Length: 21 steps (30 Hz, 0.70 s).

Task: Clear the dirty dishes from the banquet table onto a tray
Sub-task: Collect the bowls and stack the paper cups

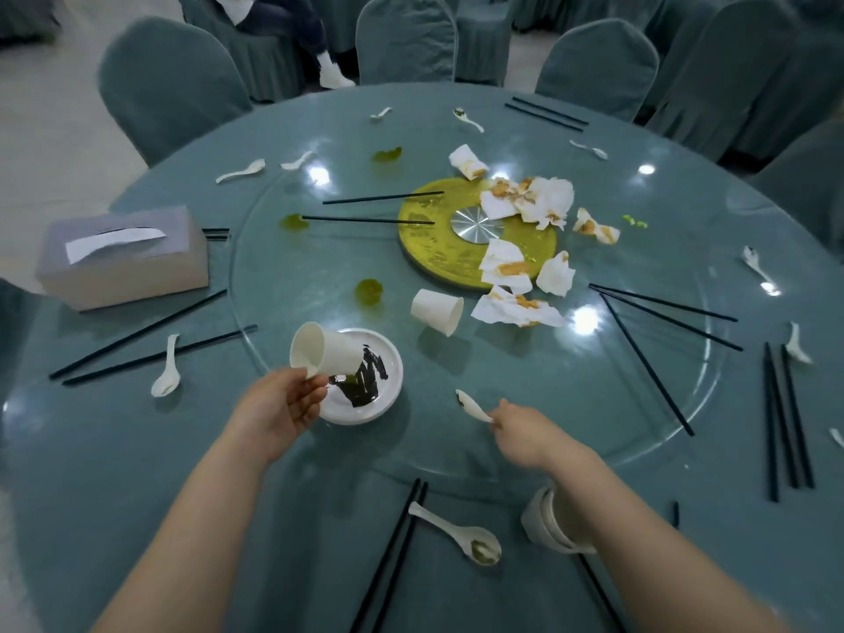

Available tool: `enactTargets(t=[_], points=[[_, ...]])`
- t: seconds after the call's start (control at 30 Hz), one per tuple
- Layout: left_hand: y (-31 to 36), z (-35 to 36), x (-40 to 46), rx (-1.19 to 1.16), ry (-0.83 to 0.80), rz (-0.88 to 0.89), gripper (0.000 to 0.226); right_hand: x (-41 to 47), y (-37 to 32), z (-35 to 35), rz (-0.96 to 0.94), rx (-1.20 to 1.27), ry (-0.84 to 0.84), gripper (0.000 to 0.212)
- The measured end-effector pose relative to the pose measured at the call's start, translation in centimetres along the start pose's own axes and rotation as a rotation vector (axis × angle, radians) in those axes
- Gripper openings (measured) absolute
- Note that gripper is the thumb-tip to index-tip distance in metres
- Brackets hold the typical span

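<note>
My left hand (278, 404) grips a white paper cup (319, 351) by its rim, tilted on its side above a white plate (383, 395) smeared with dark sauce. My right hand (525, 427) pinches the handle of a white ceramic spoon (472, 404) just above the glass turntable (593, 404). Another paper cup (437, 310) lies tipped over on the turntable. A stack of paper cups (548, 523) stands near the table's front edge, partly hidden by my right forearm. Beside it rests a dirty spoon (461, 532) next to black chopsticks (392, 555). No tray is in view.
Soiled napkins (525, 207) litter the gold centre disc (438, 253). Several spoons and chopstick pairs (785, 418) ring the round blue-green table (114, 472). A tissue box (123, 258) sits at the left. Covered chairs (169, 89) surround the far side; a seated person's leg (315, 43) shows behind.
</note>
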State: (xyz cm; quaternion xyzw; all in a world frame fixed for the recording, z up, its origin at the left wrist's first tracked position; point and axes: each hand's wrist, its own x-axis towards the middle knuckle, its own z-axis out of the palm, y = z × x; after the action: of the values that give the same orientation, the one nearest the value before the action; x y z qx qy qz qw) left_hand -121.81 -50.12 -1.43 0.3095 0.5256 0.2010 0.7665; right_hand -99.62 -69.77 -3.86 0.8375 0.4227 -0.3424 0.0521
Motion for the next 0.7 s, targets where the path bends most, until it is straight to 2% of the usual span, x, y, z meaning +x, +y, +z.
enactTargets(t=[0.07, 0.13, 0.23, 0.4, 0.6, 0.7], points=[[-0.2, 0.8, 0.4, 0.01, -0.012, -0.006, 0.016, 0.3, 0.6, -1.2, 0.022, 0.066, 0.041, 0.022], [-0.2, 1.5, 0.7, 0.021, -0.024, -0.018, 0.013, 0.9, 0.7, -2.6, 0.051, 0.21, 0.148, 0.023], [-0.3, 2.0, 1.1, 0.035, -0.028, -0.019, 0.008, 2.4, 0.0, -3.8, 0.085, 0.387, 0.326, 0.036], [-0.3, 2.3, 1.4, 0.038, -0.004, -0.006, 0.009, 5.8, -2.3, -5.1, 0.134, 0.624, 0.449, 0.025], [-0.7, 2.4, 1.2, 0.048, 0.019, -0.01, 0.008, 9.1, -3.3, -5.1, 0.215, 0.764, 0.553, 0.022], [-1.1, 2.3, 0.6, 0.063, 0.025, 0.002, 0.007, 9.1, -3.1, -5.3, 0.189, 0.735, 0.607, 0.015]])
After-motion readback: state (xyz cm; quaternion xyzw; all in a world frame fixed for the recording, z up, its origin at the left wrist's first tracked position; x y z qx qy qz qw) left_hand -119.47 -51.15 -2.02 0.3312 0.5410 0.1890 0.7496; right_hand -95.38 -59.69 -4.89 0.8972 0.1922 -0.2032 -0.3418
